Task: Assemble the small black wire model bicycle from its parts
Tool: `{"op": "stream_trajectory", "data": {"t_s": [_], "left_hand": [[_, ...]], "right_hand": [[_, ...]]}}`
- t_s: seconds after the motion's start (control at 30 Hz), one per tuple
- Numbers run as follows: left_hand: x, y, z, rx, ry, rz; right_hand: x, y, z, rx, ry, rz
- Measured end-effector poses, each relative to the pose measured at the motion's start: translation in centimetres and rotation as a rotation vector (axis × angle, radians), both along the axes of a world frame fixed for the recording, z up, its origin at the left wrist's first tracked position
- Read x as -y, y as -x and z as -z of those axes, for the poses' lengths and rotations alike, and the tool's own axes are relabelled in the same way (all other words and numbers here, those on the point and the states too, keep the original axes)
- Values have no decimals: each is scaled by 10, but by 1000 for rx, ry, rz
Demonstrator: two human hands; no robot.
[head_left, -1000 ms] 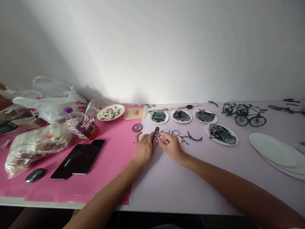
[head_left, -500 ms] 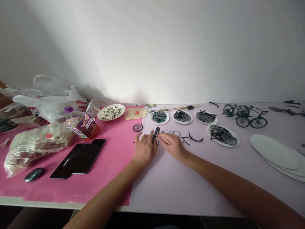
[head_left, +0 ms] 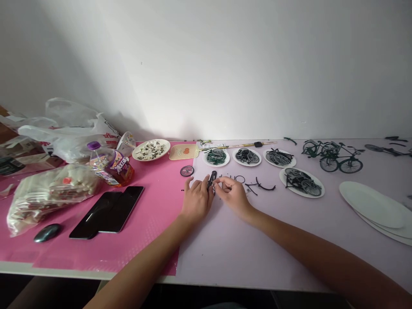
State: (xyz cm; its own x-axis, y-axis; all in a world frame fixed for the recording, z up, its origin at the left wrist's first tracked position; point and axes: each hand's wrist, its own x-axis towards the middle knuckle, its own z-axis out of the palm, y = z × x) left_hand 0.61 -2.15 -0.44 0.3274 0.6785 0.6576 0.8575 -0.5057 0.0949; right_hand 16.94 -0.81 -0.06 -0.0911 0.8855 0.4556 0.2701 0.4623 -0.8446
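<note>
My left hand (head_left: 197, 201) rests low at the seam between the pink and pale mats, its thumb and forefinger closed on a narrow black slotted plastic piece (head_left: 213, 175). From the right, my right hand (head_left: 234, 198) meets it, thumb and forefinger pinched against the piece's side; what sits in that pinch is too small to make out. Left of the fingers lies a loose toy bicycle wheel (head_left: 187, 171). Just beyond my right hand are thin black bicycle parts, among them a curved strip (head_left: 265, 187).
Plates heaped with bicycle parts (head_left: 303, 182) line the back, near assembled toy bicycles (head_left: 341, 163) and a fly swatter (head_left: 184, 151). Bare white plates (head_left: 370, 204) lie right. Leftward are two phones (head_left: 120, 210), a computer mouse (head_left: 47, 233), a drink bottle (head_left: 112, 165) and plastic bags (head_left: 77, 133).
Both hands stay together at the black slotted piece, with only a slight shift of the right fingers. The whole view has moved a little.
</note>
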Motion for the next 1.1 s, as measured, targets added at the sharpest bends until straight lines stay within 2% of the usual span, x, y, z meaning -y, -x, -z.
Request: {"op": "stream_trajectory", "data": {"t_s": [0.13, 0.23, 0.47, 0.6, 0.7, 0.9, 1.1], "left_hand": [[1, 0, -3, -29, 20, -12], [2, 1, -5, -45, 14, -25], [1, 2, -4, -63, -14, -11], [1, 2, -5, -63, -9, -10], [2, 1, -5, -57, 6, -8], [2, 0, -5, -58, 17, -19], [2, 0, -4, -64, 28, -29]], "right_hand": [[3, 3, -10, -138, 236, -69], [4, 1, -13, -106, 235, -62], [-3, -7, -3, 240, -332, 66], [-8, -11, -2, 365, -561, 103], [-9, -13, -4, 424, -637, 112], [-9, -10, 3, 400, -520, 134], [1, -3, -3, 127, -69, 28]]}}
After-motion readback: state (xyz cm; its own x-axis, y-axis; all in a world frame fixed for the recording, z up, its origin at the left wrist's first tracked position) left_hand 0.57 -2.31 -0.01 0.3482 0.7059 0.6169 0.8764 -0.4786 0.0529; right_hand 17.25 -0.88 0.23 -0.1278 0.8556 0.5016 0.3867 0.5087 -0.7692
